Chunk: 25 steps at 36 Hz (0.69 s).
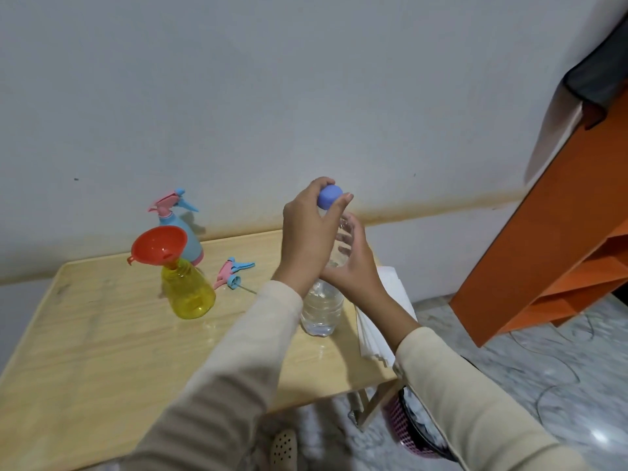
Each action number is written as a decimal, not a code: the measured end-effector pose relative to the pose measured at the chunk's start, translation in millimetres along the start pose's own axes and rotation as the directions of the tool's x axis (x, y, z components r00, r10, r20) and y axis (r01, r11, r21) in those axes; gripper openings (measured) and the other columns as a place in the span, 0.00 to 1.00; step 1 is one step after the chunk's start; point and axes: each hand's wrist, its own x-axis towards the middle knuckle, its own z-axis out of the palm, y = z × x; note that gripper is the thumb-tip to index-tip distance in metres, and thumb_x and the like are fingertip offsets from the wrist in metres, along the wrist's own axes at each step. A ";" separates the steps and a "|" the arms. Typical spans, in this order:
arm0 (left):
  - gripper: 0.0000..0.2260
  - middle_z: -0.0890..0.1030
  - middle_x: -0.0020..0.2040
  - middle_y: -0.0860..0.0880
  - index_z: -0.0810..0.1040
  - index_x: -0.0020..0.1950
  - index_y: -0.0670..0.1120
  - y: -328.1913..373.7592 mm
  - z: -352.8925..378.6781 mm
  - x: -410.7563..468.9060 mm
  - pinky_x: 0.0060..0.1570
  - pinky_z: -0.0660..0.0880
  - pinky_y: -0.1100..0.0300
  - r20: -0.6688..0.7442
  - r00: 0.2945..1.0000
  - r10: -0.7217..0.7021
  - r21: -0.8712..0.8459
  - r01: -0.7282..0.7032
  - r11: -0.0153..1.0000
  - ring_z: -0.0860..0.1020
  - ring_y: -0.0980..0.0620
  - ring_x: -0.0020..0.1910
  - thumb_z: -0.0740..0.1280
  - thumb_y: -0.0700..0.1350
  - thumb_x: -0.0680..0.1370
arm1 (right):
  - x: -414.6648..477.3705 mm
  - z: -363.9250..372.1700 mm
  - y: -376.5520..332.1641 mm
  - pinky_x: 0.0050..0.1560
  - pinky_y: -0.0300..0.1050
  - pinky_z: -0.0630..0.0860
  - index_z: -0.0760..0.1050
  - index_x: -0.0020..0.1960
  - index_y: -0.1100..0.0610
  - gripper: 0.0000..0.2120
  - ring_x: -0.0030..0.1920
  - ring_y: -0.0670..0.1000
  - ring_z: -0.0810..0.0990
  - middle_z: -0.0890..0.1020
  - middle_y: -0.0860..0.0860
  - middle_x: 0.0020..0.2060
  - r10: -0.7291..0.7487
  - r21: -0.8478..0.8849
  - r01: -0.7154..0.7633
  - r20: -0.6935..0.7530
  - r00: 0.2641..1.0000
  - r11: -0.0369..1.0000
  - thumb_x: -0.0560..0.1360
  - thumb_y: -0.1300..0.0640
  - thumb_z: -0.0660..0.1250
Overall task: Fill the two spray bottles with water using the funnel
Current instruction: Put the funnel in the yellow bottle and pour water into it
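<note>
1. Clear water bottle (321, 311) stands upright on the wooden table (85, 351) near its right edge, just beside a stack of white paper (372, 334).
2. Right hand (353, 266) wraps round the bottle's upper body.
3. Left hand (306, 232) pinches the blue cap (330, 196) at the bottle's top. Can't tell if the cap is seated.
4. Yellow spray bottle (188, 294) stands mid-table, head off, with the red funnel (159, 244) in its neck.
5. Loose trigger head (232, 270) lies to its right.
6. Blue spray bottle (194, 241), head on, stands at the far edge behind the funnel.
</note>
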 end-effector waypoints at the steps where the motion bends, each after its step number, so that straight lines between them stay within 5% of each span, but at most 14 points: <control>1: 0.12 0.80 0.46 0.53 0.79 0.55 0.46 0.8 3.0 -3.5 0.44 0.69 0.74 -0.053 0.999 -0.002 0.002 0.002 1.000 0.77 0.55 0.45 0.71 0.48 0.74 | -1.2 2.5 0.2 0.65 0.47 0.70 0.56 0.71 0.52 0.50 0.64 0.45 0.71 0.67 0.47 0.68 0.000 0.005 0.000 -0.015 1.000 1.000 0.54 0.42 0.73; 4: 0.13 0.81 0.48 0.53 0.79 0.55 0.45 -0.5 0.6 -5.4 0.50 0.73 0.69 -0.052 0.998 -0.029 -0.109 0.023 0.994 0.79 0.55 0.48 0.73 0.47 0.73 | -3.3 4.7 0.2 0.65 0.46 0.70 0.55 0.72 0.52 0.52 0.64 0.46 0.71 0.66 0.47 0.69 0.000 0.017 0.001 -0.026 1.000 1.000 0.54 0.42 0.73; 10: 0.14 0.79 0.59 0.49 0.74 0.65 0.44 -6.5 -31.2 9.8 0.60 0.70 0.68 0.381 0.924 -0.023 -0.204 0.108 0.973 0.77 0.57 0.59 0.64 0.45 0.79 | 2.9 -12.2 3.2 0.65 0.42 0.69 0.55 0.72 0.50 0.52 0.65 0.46 0.71 0.67 0.48 0.68 0.031 0.042 -0.038 0.155 0.987 0.998 0.54 0.46 0.78; 14: 0.15 0.79 0.62 0.49 0.73 0.66 0.43 -8.3 -48.8 19.6 0.60 0.70 0.69 0.545 0.839 -0.003 -0.206 0.137 0.969 0.76 0.58 0.61 0.61 0.43 0.81 | 6.1 -19.7 4.9 0.67 0.51 0.70 0.57 0.71 0.47 0.50 0.66 0.47 0.71 0.68 0.47 0.67 0.061 0.089 -0.087 0.260 0.964 0.992 0.56 0.54 0.80; 17: 0.11 0.81 0.58 0.45 0.76 0.61 0.43 -8.7 -47.9 20.7 0.58 0.72 0.67 0.511 0.859 -0.001 -0.213 0.128 0.969 0.79 0.56 0.56 0.64 0.41 0.79 | 5.3 -18.7 6.2 0.66 0.56 0.71 0.58 0.70 0.46 0.50 0.65 0.48 0.72 0.68 0.46 0.66 0.067 0.117 -0.099 0.252 0.965 0.988 0.56 0.56 0.81; 21: 0.08 0.82 0.50 0.49 0.78 0.56 0.46 -9.0 -39.8 16.6 0.51 0.72 0.71 0.425 0.905 -0.011 -0.178 0.095 0.979 0.80 0.61 0.48 0.67 0.41 0.77 | 3.7 -19.4 7.3 0.62 0.42 0.73 0.57 0.71 0.47 0.49 0.66 0.51 0.71 0.68 0.47 0.67 0.058 0.114 -0.087 0.240 0.969 0.990 0.57 0.57 0.80; 25: 0.09 0.81 0.47 0.53 0.78 0.54 0.47 -5.6 -32.9 9.1 0.49 0.73 0.72 0.293 0.956 -0.011 -0.169 0.063 0.984 0.80 0.63 0.45 0.71 0.42 0.75 | 4.4 -20.7 5.4 0.67 0.52 0.70 0.57 0.69 0.42 0.50 0.65 0.48 0.72 0.69 0.44 0.66 0.058 0.093 -0.084 0.251 0.966 0.992 0.55 0.51 0.80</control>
